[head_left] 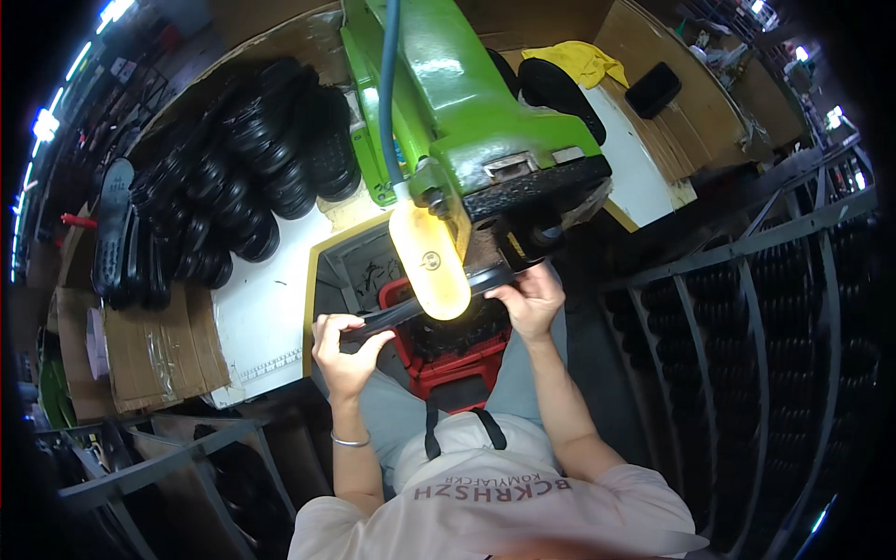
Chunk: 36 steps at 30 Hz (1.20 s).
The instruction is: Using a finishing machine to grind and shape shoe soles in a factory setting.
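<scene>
A long black shoe sole (387,318) is stretched between my two hands, under the head of a green machine (504,103). My left hand (343,355) pinches its left end between thumb and fingers. At the other end my right hand (532,303) grips it close to the machine's dark working part (523,245). A lit yellow-white lamp (429,261) on a blue-grey cable hangs in front and hides the sole's middle.
Stacked black soles (252,140) crowd the white table (257,308) at left, beside cardboard (163,350). Below my hands is a red crate (453,373) with dark pieces. Yellow cloth (577,63) lies behind the machine. Metal racks (709,345) stand at right.
</scene>
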Motion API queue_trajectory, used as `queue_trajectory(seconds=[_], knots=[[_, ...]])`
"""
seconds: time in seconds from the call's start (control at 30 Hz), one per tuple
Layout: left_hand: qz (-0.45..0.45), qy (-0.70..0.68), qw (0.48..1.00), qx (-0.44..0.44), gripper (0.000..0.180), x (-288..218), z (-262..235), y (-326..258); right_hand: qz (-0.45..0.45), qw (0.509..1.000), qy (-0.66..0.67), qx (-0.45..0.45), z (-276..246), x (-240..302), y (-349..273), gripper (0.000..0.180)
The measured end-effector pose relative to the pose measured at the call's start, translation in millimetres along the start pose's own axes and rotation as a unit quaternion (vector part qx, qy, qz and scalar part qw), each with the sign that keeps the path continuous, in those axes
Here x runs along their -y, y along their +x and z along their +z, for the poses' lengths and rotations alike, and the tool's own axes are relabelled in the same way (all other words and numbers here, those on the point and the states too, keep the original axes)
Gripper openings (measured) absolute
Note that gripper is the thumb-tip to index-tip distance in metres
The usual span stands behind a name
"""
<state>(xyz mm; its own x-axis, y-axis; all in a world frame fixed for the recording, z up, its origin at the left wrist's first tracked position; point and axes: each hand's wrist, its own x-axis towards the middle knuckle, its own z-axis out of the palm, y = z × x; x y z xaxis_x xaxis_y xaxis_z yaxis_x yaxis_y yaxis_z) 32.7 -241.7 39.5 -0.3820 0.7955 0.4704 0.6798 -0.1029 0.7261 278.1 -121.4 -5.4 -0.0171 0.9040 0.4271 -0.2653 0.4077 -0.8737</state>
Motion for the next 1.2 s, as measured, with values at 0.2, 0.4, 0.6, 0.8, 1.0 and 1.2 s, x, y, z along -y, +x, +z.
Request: queue_trajectory(seconds=[0.2, 0.4, 0.6, 0.8, 1.0, 1.2], knots=[[0.051, -0.014, 0.998, 0.043, 0.039, -13, 46, -2, -0.147, 0.978, -0.148, 0.03, 21, 17, 8, 0.056], [0.018, -0.122, 0.992, 0.038, 0.043, -36, 100, 6, -0.112, 0.983, -0.142, 0.024, 15, 3, 3, 0.054], [-0.171, -0.489, 0.855, 0.02, 0.045, -23, 143, -23, 0.157, 0.985, 0.047, 0.06, -23, -80, -26, 0.047], [-0.169, -0.541, 0.824, -0.013, 0.048, -31, 165, -29, 0.284, 0.902, 0.298, -0.133, -75, -110, -57, 0.032], [-0.161, -0.532, 0.831, 0.008, 0.054, -28, 140, -21, 0.078, 0.972, -0.122, -0.183, -105, -6, 9, 0.039], [-0.155, -0.593, 0.79, -0.016, 0.054, -23, 98, -9, -0.023, 0.958, -0.261, -0.118, -73, 55, 36, 0.043]])
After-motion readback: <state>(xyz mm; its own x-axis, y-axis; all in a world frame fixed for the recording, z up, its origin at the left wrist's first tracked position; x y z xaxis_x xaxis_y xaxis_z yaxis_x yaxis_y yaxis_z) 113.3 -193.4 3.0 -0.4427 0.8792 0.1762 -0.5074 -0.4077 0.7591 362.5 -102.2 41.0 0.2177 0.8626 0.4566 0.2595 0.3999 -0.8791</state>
